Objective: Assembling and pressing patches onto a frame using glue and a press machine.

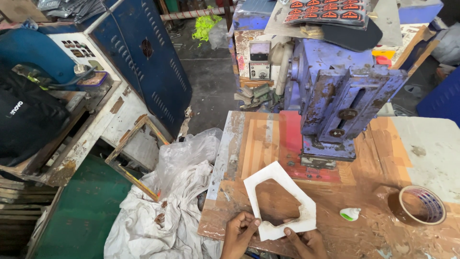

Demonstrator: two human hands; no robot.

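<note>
Pinching the near edge of a white cut-out frame [279, 200], the left hand [238, 233] grips its lower corner while the right hand [304, 241] clamps the ragged side; the piece lies flat on the worn wooden surface [373, 158], just short of the blue press [335, 96]. It looks like positioning work; sliding it under the head would need a level, two-handed push. Nearby sit a tape roll [421, 205] and a small white bottle [350, 214], contents unseen.

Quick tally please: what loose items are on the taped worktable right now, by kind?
White cut-out frame piece, held at its near edge by the left hand and right hand: 1
Tape roll: 1
Small white-and-green squeeze bottle: 1
Total: 3
</note>
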